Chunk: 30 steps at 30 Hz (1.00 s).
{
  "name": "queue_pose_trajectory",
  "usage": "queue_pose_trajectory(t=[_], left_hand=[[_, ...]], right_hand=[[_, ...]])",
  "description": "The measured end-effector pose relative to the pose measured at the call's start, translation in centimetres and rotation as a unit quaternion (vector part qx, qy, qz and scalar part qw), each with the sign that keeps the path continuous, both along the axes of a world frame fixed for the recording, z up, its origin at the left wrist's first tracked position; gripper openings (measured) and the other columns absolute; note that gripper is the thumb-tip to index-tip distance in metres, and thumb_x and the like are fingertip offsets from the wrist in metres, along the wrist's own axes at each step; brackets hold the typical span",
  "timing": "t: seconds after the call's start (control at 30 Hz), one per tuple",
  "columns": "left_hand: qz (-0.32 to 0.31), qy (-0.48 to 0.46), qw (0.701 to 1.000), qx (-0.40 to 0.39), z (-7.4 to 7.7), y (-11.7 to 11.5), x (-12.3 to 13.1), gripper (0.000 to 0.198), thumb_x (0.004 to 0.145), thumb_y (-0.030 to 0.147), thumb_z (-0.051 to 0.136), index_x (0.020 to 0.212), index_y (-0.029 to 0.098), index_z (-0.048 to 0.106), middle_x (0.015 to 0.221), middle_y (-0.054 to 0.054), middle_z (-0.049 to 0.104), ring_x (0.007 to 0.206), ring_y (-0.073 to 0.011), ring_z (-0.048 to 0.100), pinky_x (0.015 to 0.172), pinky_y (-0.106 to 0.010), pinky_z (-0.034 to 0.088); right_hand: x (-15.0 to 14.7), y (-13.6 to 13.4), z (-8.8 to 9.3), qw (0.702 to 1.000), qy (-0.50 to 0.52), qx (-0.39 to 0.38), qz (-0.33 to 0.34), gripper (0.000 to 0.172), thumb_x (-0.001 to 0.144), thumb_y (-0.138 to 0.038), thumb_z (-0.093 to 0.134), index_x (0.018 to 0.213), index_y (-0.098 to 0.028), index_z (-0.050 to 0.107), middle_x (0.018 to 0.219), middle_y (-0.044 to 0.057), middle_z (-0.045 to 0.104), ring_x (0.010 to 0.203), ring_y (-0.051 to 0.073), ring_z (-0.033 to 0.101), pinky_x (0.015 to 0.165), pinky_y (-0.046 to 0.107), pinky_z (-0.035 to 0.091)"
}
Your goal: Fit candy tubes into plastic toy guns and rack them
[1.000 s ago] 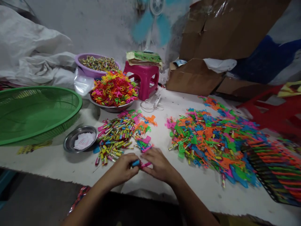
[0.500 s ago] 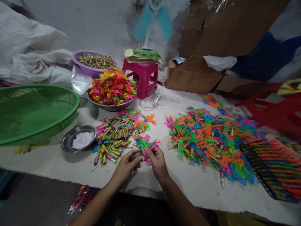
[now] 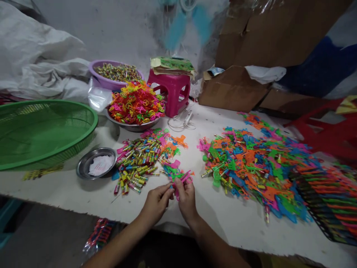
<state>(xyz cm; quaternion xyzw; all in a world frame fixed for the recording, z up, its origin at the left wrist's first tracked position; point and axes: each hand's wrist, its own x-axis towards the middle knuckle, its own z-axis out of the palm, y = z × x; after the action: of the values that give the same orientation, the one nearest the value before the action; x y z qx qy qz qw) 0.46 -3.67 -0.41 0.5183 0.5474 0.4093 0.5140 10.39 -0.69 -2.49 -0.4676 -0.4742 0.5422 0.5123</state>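
Observation:
My right hand (image 3: 186, 201) is closed on a pink plastic toy gun (image 3: 187, 178), thumb on top; a ring and thin prongs stick out past the fingers. My left hand (image 3: 158, 203) pinches thumb against fingers right beside the toy's lower part. What lies in that pinch is too small and covered to make out. Beyond my hands lies a pile of small tubes (image 3: 139, 156) with yellow, red and blue wrappers. Green and blue plastic pieces (image 3: 172, 170) lie just behind the pink toy.
At right spreads a heap of coloured plastic toys (image 3: 245, 160), beside a black rack (image 3: 315, 212). Leftward are a steel bowl (image 3: 80, 169) holding white paper slips and a green basket (image 3: 55, 152). Behind stand a heaped metal basin (image 3: 134, 127), a purple tub (image 3: 96, 74) and a pink stool (image 3: 173, 89).
The pink toy has turned a little in my right hand, and my left fingertips have closed in against it. The whole view has shifted slightly.

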Motion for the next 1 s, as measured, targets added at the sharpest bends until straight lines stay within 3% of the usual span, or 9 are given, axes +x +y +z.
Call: queue_pose_trajectory(t=[0.1,0.2,0.33,0.47,0.57,0.67,0.8,0.9,1.0], left_hand=[[-0.038,0.098,0.992,0.065,-0.6,1.0,-0.8,0.03,0.082,0.036,0.04,0.09,0.02,0.065,0.073,-0.004,0.063,0.066,-0.0163,0.055,0.063,-0.026,0.042],[0.042,0.295,0.944,0.141,-1.9,2.6,-3.2,0.03,0.081,0.024,0.04,0.104,0.019,0.06,0.094,-0.009,0.062,0.09,-0.0227,0.053,0.08,-0.035,0.039],[0.063,0.509,0.847,0.141,-3.3,4.2,-6.0,0.032,0.077,0.018,0.044,0.106,0.018,0.058,0.099,-0.012,0.056,0.093,-0.0262,0.048,0.076,-0.038,0.038],[-0.026,0.545,0.825,0.148,-3.6,4.2,-5.1,0.023,0.079,0.016,0.042,0.09,0.019,0.062,0.092,-0.011,0.055,0.088,-0.0245,0.047,0.073,-0.036,0.037],[-0.067,0.509,0.843,0.163,-4.0,3.4,-3.9,0.023,0.08,0.014,0.04,0.085,0.019,0.062,0.086,-0.009,0.055,0.084,-0.0213,0.048,0.073,-0.034,0.038],[-0.085,0.461,0.862,0.194,-4.9,2.6,-4.0,0.025,0.079,0.012,0.041,0.093,0.019,0.06,0.091,-0.009,0.056,0.087,-0.02,0.049,0.076,-0.033,0.04],[-0.005,0.427,0.871,0.242,-5.8,2.2,-5.1,0.033,0.074,0.018,0.05,0.107,0.018,0.054,0.106,-0.013,0.053,0.1,-0.0248,0.046,0.082,-0.04,0.04],[0.019,0.435,0.872,0.223,-6.1,2.5,-5.4,0.035,0.071,0.02,0.055,0.106,0.017,0.054,0.107,-0.013,0.053,0.103,-0.0275,0.045,0.083,-0.042,0.04],[-0.04,0.431,0.88,0.196,-6.3,2.8,-5.1,0.026,0.071,0.016,0.054,0.097,0.019,0.059,0.099,-0.01,0.058,0.097,-0.0252,0.05,0.082,-0.04,0.041]], right_hand=[[2.7,1.7,-0.4,0.998,-0.056,-0.005,-0.015,0.029,0.075,-0.046,0.052,0.07,-0.018,0.048,0.054,-0.004,0.044,0.049,0.011,0.041,0.048,0.024,0.036],[8.2,4.7,0.1,0.964,-0.23,0.022,-0.133,0.037,0.069,-0.052,0.055,0.075,-0.015,0.055,0.062,0.002,0.051,0.059,0.017,0.046,0.056,0.03,0.039],[12.6,6.8,0.6,0.795,-0.476,0.143,-0.348,0.054,0.068,-0.043,0.06,0.108,-0.008,0.051,0.095,0.018,0.054,0.09,0.031,0.047,0.075,0.045,0.036],[8.2,5.2,-1.1,0.807,-0.505,0.288,-0.101,0.023,0.079,-0.028,0.048,0.096,-0.017,0.059,0.087,0.011,0.058,0.084,0.024,0.052,0.076,0.04,0.041],[4.2,3.4,-3.0,0.801,-0.518,0.297,0.041,0.023,0.075,-0.023,0.054,0.097,-0.019,0.06,0.094,0.01,0.058,0.087,0.023,0.052,0.075,0.038,0.043],[3.6,2.9,-4.2,0.806,-0.504,0.305,0.055,0.024,0.074,-0.015,0.051,0.097,-0.018,0.059,0.097,0.01,0.057,0.089,0.022,0.052,0.077,0.036,0.044],[6.8,4.3,-4.4,0.832,-0.445,0.33,-0.018,0.02,0.081,-0.016,0.044,0.093,-0.018,0.059,0.089,0.007,0.06,0.086,0.018,0.054,0.078,0.033,0.045],[8.4,5.3,-3.8,0.803,-0.489,0.328,-0.09,0.02,0.081,-0.02,0.046,0.095,-0.018,0.06,0.096,0.009,0.06,0.092,0.021,0.051,0.082,0.04,0.041],[7.4,5.1,-3.2,0.767,-0.544,0.334,-0.065,0.025,0.076,-0.023,0.053,0.1,-0.018,0.059,0.106,0.011,0.057,0.099,0.026,0.046,0.085,0.047,0.034]])
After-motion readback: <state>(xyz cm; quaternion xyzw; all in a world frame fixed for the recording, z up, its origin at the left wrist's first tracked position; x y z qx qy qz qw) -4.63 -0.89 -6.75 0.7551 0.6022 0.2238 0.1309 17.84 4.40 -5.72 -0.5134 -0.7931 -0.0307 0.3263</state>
